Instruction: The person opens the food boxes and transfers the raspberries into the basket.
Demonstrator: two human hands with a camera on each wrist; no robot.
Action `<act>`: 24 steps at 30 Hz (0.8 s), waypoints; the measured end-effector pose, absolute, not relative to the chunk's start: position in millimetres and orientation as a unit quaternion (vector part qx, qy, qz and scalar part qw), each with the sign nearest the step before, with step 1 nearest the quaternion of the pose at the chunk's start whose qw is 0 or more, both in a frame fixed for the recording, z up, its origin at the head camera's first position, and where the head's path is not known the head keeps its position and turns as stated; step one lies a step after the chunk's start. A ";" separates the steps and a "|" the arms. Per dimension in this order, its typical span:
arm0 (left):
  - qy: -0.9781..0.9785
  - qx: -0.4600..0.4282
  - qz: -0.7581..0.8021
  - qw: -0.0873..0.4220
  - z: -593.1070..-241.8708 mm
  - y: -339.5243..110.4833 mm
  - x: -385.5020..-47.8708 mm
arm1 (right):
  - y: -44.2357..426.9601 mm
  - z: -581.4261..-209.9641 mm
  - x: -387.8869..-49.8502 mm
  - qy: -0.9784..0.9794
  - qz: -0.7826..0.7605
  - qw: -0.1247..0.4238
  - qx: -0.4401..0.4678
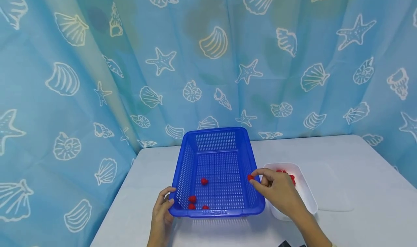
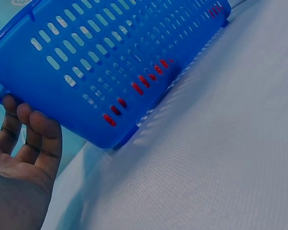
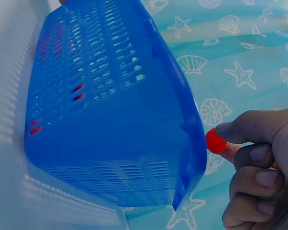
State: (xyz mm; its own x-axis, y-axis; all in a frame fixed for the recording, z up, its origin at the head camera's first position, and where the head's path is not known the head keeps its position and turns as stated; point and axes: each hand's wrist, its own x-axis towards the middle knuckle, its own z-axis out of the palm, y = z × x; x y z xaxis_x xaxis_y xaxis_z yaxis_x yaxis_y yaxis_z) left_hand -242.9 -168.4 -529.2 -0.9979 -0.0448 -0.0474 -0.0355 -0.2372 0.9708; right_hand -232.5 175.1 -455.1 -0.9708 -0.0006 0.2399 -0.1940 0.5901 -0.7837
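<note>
Filling seems underway: a berry [image 1: 250, 177] is pinched by right fingers [image 1: 264, 172], the basket [image 1: 232, 213] gripped by left fingers [image 1: 164, 193]; release inside seems needed.

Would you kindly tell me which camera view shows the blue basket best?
The head view, since it looks into the blue basket, showing the rim, slotted floor and red pieces inside. The left wrist view shows mainly one outer wall, the right wrist view two outer walls; both are cut off by the frame.
</note>
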 end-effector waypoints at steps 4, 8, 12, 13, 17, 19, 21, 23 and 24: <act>-0.613 0.030 -0.790 -0.002 -530.1 -170.0 -244.3 | 171.1 -454.4 -232.7 -0.886 0.448 0.104 0.054; -0.609 0.025 -0.793 0.000 -531.3 -171.2 -244.6 | 167.4 -455.5 -233.4 -0.886 0.449 0.101 0.055; -0.613 0.025 -0.790 0.006 -532.6 -170.7 -244.1 | 164.3 -457.3 -234.5 -0.892 0.440 0.093 0.050; -0.614 0.025 -0.789 0.007 -532.8 -170.5 -244.1 | 163.5 -457.7 -234.9 -0.894 0.437 0.090 0.048; -0.609 0.012 -0.793 0.013 -534.0 -169.8 -244.9 | 161.0 -459.0 -235.3 -0.900 0.427 0.072 0.042; -0.609 0.007 -0.793 0.013 -534.5 -169.6 -245.1 | 160.3 -459.2 -235.2 -0.902 0.424 0.067 0.042; -0.609 0.008 -0.793 0.013 -534.3 -169.6 -245.1 | 160.4 -458.6 -235.3 -0.905 0.418 0.067 0.044; -0.611 0.012 -0.791 0.015 -533.4 -169.7 -244.8 | 161.5 -456.9 -235.7 -0.908 0.409 0.077 0.048; -0.613 0.015 -0.790 0.016 -532.9 -169.7 -244.7 | 162.8 -456.0 -236.1 -0.910 0.403 0.083 0.050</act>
State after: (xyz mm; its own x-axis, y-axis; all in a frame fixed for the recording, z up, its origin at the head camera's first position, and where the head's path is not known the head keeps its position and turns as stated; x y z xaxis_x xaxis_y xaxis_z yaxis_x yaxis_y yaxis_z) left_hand -244.7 -169.7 -532.9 -0.9991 -0.0430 -0.0043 0.0066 -0.2491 0.9684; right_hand -236.1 162.8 -456.0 -0.9812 -0.0248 0.1914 -0.1583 0.6708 -0.7246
